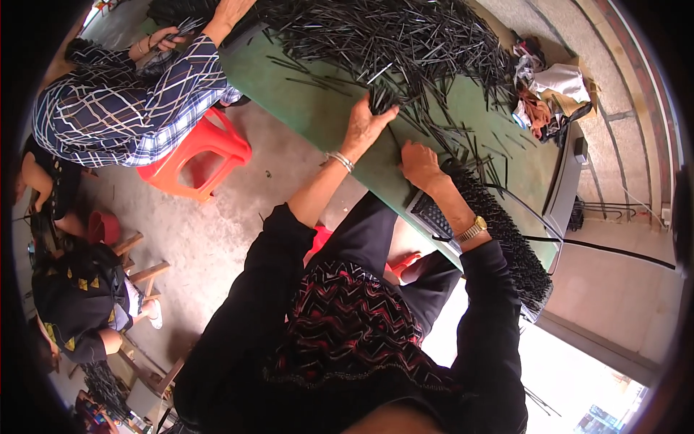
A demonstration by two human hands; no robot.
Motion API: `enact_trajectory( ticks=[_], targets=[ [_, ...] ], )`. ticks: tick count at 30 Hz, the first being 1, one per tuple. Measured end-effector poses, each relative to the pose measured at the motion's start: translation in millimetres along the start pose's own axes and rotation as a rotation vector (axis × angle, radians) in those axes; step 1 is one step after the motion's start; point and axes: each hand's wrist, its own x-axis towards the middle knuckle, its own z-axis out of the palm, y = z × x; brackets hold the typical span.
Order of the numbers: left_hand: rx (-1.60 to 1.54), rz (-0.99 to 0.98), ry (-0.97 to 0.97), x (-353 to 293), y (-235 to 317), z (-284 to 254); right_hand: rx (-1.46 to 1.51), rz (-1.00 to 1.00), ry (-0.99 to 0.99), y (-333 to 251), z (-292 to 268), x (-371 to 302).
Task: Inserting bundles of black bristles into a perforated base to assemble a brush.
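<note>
My left hand [363, 129] is closed around a bunch of thin black strips [383, 97] above the green tabletop [289, 101]. To its right, my right hand [421, 165] is curled with the fingers tucked under, and what they hold, if anything, is hidden. That hand is just left of a long tray [431, 217] packed with short black pieces [499, 231] standing close together. A big loose heap of the same kind of black strips [390, 40] covers the far part of the table, and several single ones lie scattered near my hands.
A crumpled pile of wrappers and cloth [553, 94] sits at the table's right end by the wall. Black cables [614, 250] cross beside the tray. At left, a person in a checked shirt [108, 108] sits on a red stool [206, 163], holding strips. Another person [79, 296] sits lower left.
</note>
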Motion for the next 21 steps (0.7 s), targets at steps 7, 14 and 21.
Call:
enact_trajectory(
  ticks=[7,14,21],
  targets=[
    [-0.037,-0.090,0.067,8,-8,-4,0.086,-0.018,-0.311,-5,-22,13],
    [-0.598,-0.560,0.172,4,5,2,0.275,0.109,0.101,21,-16,53],
    [-0.871,-0.638,-0.058,-4,1,4,1.239,0.077,-0.026,19,-63,52]
  ],
)
